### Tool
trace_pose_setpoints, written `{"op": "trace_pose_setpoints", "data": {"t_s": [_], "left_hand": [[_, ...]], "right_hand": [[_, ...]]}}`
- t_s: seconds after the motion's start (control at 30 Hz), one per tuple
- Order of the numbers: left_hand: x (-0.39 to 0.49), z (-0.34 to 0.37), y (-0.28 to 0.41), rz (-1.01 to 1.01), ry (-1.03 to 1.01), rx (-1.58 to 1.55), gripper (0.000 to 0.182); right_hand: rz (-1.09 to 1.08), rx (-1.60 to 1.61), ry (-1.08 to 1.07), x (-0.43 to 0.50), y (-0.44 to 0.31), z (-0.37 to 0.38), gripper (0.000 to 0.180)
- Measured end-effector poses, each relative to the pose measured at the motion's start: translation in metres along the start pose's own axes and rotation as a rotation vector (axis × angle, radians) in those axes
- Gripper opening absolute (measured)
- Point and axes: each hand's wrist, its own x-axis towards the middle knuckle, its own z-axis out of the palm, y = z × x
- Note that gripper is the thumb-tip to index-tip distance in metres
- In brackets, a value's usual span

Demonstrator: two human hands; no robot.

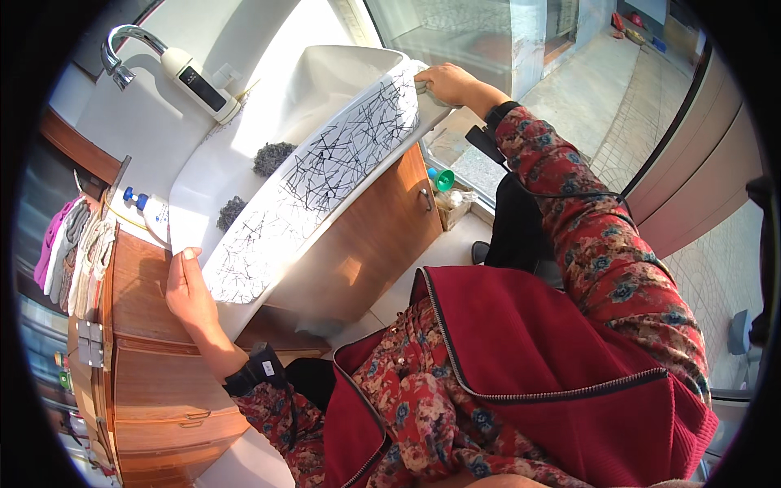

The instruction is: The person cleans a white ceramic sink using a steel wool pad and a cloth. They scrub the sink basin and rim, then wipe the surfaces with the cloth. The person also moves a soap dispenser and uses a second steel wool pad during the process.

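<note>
A white ceramic sink basin (210, 161) with a black-line pattern on its front spans the counter. My left hand (190, 293) is at its near left corner, thumb on top of the rim and fingers hidden behind. At the far right corner my right hand (448, 84) rests on a pale, crumpled cloth (425, 82), fingers bent over it. Two dark grey scouring pads (272, 159) lie apart inside the basin. Behind it stands a chrome curved faucet (134, 38) with a white body and a dark display.
A white bottle with a blue pump (141, 200) stands left of the basin. Cloths hang (76, 256) beside wooden drawers (165, 384). Below is a wooden cabinet door (360, 238); a cardboard box (454, 213) sits by the glass window, with a green funnel-like item (444, 179) above it.
</note>
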Motion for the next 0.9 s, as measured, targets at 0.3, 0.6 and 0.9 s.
{"op": "trace_pose_setpoints", "data": {"t_s": [0.3, 0.6, 0.9], "left_hand": [[-0.002, -0.002, 0.016, -0.054, -0.02, 0.058, 0.031], [-0.006, -0.007, 0.012, -0.015, -0.066, -0.028, 0.036], [-0.01, -0.011, 0.009, -0.016, -0.072, -0.215, 0.043]], "right_hand": [[0.627, 1.102, 0.16, -0.126, 0.019, -0.051, 0.027], [0.625, 1.175, 0.791, -0.07, -0.05, 0.056, 0.036], [0.22, 0.718, 0.746, -0.118, -0.18, 0.084, 0.027]]}}
